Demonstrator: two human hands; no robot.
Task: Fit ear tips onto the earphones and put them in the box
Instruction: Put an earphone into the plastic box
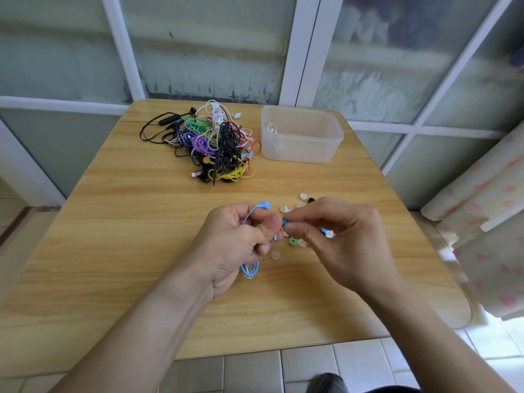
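My left hand [235, 245] grips a light blue earphone set; one earbud [264, 205] sticks up above my fingers and the coiled cable [250, 270] hangs below my palm. My right hand [334, 236] pinches a small blue ear tip [284, 222] right against my left thumb, where the other earbud is hidden. Loose ear tips lie on the table around my hands: a green one [293, 241], a clear one [275, 255], white ones [303, 196] and a black one [311, 199]. The clear plastic box [301, 134] stands at the far right, with a white earphone inside.
A tangled pile of coloured earphone cables [212, 143] lies at the far middle of the wooden table [113, 222]. A window wall stands behind the table. A patterned cloth [487, 222] hangs at the right edge. Tiled floor shows below the table's near edge.
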